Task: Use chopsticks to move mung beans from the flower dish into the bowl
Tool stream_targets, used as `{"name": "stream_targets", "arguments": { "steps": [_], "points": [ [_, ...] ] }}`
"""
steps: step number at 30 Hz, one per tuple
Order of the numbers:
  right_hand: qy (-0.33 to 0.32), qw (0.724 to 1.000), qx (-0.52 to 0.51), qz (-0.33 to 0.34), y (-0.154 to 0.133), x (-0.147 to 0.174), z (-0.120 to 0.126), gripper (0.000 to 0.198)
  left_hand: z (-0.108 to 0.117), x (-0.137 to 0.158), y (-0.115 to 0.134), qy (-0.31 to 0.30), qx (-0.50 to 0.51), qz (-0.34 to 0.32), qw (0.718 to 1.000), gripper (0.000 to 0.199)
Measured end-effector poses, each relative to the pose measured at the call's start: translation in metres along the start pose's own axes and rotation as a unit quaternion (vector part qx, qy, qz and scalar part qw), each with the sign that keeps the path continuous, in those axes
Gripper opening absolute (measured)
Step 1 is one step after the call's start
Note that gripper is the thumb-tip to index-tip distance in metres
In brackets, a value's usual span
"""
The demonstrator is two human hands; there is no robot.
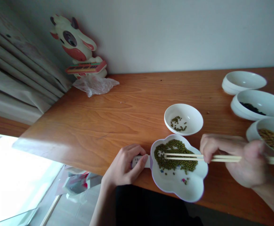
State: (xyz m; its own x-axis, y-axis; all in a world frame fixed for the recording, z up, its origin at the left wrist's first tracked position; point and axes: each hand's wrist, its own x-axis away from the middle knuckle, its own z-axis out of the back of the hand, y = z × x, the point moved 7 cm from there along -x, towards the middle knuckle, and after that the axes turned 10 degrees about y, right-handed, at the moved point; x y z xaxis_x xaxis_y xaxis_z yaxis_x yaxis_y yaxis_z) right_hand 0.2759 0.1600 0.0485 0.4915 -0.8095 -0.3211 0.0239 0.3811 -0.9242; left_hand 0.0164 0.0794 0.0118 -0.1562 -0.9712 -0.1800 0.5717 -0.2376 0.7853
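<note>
Cow toy (77, 47), plastic bag (95, 84)

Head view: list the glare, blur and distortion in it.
Head view: daylight blows out the window at lower left; the right hand holding the chopsticks is motion-blurred; the table edges splay from wide-angle distortion; the green beans in the flower-shaped dish stay fairly sharp.

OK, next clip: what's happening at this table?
A person sits at a wooden table. The right hand holds chopsticks with the tips over a heap of green beans in a flower-shaped dish. The left hand grips that dish's handle. Just behind it, a small bowl holds only a few green beans. Three more bowls stand to the right, one with dark contents, one with brownish grains.
</note>
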Motion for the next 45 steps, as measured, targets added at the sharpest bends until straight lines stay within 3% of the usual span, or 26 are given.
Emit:
{"name": "stream_targets", "arguments": {
  "steps": [26, 35, 45],
  "points": [
    [0.040, 0.998, -0.044, -0.017, 0.006, 0.001, -0.003, 0.083, 0.000, 0.000, -0.001, 0.000, -0.002, 0.007, 1.000, 0.023],
    [0.098, 0.992, -0.082, -0.013, -0.001, -0.002, 0.011, 0.090, 0.000, 0.000, -0.001, -0.001, 0.000, 0.004, 1.000, 0.022],
    [0.046, 0.997, -0.042, -0.050, 0.006, -0.004, 0.006, 0.097, 0.000, 0.000, 0.000, -0.001, -0.004, 0.002, 1.000, 0.021]
  ]
}}
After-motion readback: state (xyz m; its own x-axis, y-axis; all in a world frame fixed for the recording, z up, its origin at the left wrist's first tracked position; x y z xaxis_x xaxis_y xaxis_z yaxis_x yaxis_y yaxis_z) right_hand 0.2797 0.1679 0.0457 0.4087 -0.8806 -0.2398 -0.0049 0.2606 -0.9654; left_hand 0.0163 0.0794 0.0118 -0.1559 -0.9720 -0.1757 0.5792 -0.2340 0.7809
